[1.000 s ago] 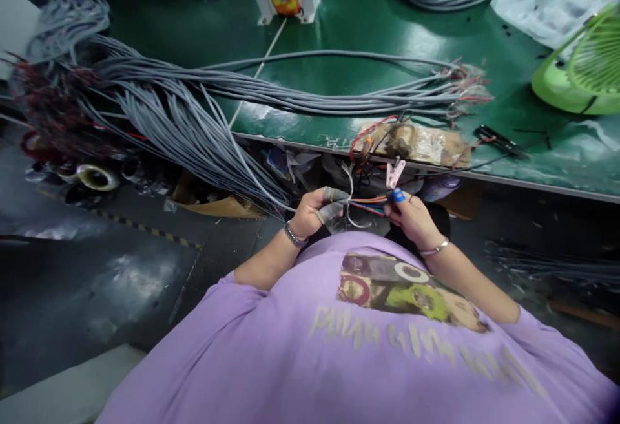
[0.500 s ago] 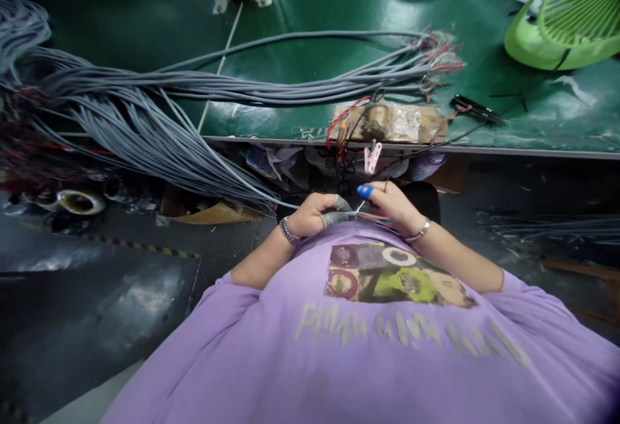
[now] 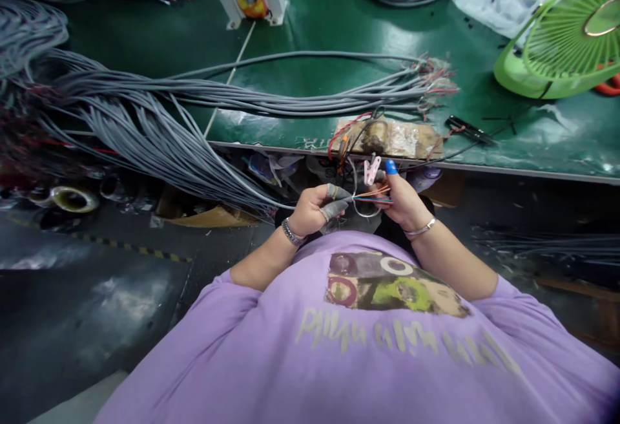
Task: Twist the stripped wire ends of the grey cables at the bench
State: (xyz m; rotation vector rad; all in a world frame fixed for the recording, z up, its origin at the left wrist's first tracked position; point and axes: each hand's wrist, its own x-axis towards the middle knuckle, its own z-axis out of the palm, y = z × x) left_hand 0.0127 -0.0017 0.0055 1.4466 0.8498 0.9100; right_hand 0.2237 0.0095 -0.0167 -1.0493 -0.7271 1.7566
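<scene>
My left hand (image 3: 314,209), with grey covers on thumb and finger, pinches the end of a grey cable (image 3: 287,205). Thin coloured wires (image 3: 371,196) fan out of that end toward my right hand, and a pale strand (image 3: 361,212) loops below them. My right hand (image 3: 404,201) is open beside the wires, its blue-covered thumb raised away from the fingers. Wire tips reach its fingers, but no grip on them shows. A pink clip (image 3: 372,170) hangs at the table edge just above, close to my right fingertips.
Bundled grey cables (image 3: 271,95) lie along the green table (image 3: 300,30) and droop over its edge at left. A taped wooden board (image 3: 402,136), a black tool (image 3: 469,130) and a green fan (image 3: 552,55) are on the right. A cardboard box (image 3: 208,215) stands below.
My right hand has gone from a pinch over the cable end to an opened hand, thumb up. The wires now spread out, and a pale strand forms a loop. The view has tilted slightly.
</scene>
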